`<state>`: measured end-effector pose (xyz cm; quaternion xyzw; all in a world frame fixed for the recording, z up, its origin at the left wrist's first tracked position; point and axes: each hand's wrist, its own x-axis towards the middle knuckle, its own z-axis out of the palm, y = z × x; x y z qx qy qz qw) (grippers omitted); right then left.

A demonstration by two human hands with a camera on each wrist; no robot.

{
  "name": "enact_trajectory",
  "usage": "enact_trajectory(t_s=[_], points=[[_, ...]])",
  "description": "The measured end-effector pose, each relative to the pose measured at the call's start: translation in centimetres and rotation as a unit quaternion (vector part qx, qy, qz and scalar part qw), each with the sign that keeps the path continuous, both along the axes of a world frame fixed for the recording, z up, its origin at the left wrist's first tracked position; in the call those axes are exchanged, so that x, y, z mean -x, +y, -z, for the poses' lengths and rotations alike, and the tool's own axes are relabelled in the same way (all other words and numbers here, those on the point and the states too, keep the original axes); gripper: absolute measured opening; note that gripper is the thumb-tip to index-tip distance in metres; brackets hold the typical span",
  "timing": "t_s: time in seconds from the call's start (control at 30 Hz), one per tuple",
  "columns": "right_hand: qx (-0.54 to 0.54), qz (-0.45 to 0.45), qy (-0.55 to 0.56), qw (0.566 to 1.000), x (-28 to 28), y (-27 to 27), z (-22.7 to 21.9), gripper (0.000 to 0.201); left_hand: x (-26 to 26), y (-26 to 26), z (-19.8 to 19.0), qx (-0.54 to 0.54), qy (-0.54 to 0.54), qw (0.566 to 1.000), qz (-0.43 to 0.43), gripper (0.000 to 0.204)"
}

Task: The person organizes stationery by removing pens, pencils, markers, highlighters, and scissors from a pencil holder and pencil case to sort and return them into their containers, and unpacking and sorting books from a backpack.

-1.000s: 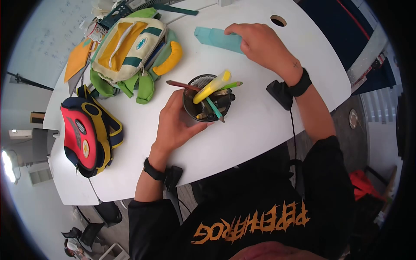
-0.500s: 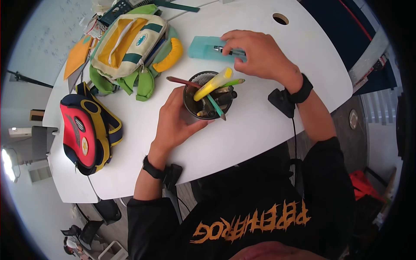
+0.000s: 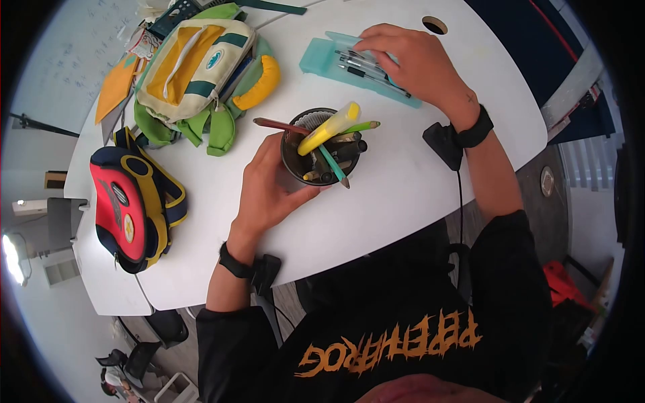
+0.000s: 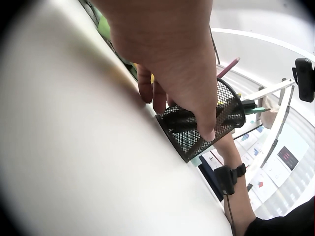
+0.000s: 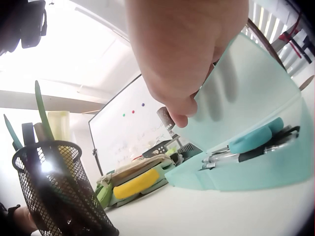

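Note:
My left hand (image 3: 265, 191) grips the side of a black mesh pen holder (image 4: 191, 142), which stands upright on the white table. A yellow highlighter (image 3: 330, 131), a brownish-red pencil (image 3: 272, 125), a green pencil (image 3: 368, 125) and several dark pens stick out of it. Farther back lies a translucent teal pencil case (image 3: 317, 59). My right hand (image 3: 420, 67) pinches its raised lid (image 5: 246, 83), thumb on the inner face and finger shadows showing through. Inside the case are several pens (image 3: 366, 72) and a rounded teal item (image 5: 256, 138).
A cream, green and yellow backpack (image 3: 201, 74) lies at the back left. Nearer on the left is a red and navy bag (image 3: 124, 208). An orange envelope (image 3: 115, 91) sits beyond them, and a round hole (image 3: 435, 25) pierces the table at the back right.
My right hand has lifted the pencil case's lid, so the pens inside now show. The case has shifted slightly and turned. My left hand keeps its hold on the pen holder.

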<state>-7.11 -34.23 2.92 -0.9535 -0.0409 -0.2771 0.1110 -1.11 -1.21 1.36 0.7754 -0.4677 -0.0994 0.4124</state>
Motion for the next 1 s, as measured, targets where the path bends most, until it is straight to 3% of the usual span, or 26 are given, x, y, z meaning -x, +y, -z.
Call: enact_trajectory(t_s=[0.1,0.17,0.2,0.27,0.33,0.4,0.53,0.6,0.83,0.9,1.0], points=[[-0.003,0.033,-0.048,0.998,0.1,-1.6,-0.4,0.022,-0.4,0.0,0.0,-0.013,0.014,1.000,0.001,0.081],[-0.004,0.113,0.080,0.990,0.6,-2.6,-1.2,0.030,-0.3,0.0,-0.1,0.014,0.007,1.000,-0.009,0.081],[-0.006,0.112,0.083,0.990,0.8,-3.0,-0.9,0.030,-0.2,0.1,0.0,0.010,0.010,1.000,-0.010,0.081],[0.027,0.117,-0.009,0.993,0.9,-4.1,-0.8,0.021,-0.4,0.1,0.0,0.002,0.012,0.999,-0.035,0.079],[0.047,0.142,-0.007,0.989,1.0,-5.6,-0.5,0.024,-0.5,0.0,-0.1,0.000,0.009,0.999,-0.044,0.077],[-0.002,0.186,0.066,0.980,1.2,-6.7,-0.2,0.038,-0.4,0.0,0.1,0.016,0.036,0.995,-0.089,0.077],[-0.091,0.179,0.128,0.971,1.3,-6.6,-0.6,0.060,-0.7,0.3,0.3,0.001,0.005,0.995,-0.099,0.078],[-0.046,0.178,0.088,0.979,1.0,-6.1,0.1,0.060,-0.7,0.3,0.3,-0.008,0.041,0.993,-0.112,0.077],[0.112,0.171,0.062,0.977,-0.4,-2.7,2.5,0.069,-0.8,0.1,0.3,0.000,-0.002,0.995,-0.104,0.077],[0.230,0.179,-0.054,0.955,-0.9,-2.3,4.1,0.063,-0.7,0.2,0.3,-0.009,0.028,0.993,-0.114,0.078],[0.231,0.233,0.007,0.945,-1.3,-2.6,5.9,0.068,-0.5,0.2,0.0,-0.018,0.021,0.992,-0.119,0.079]])
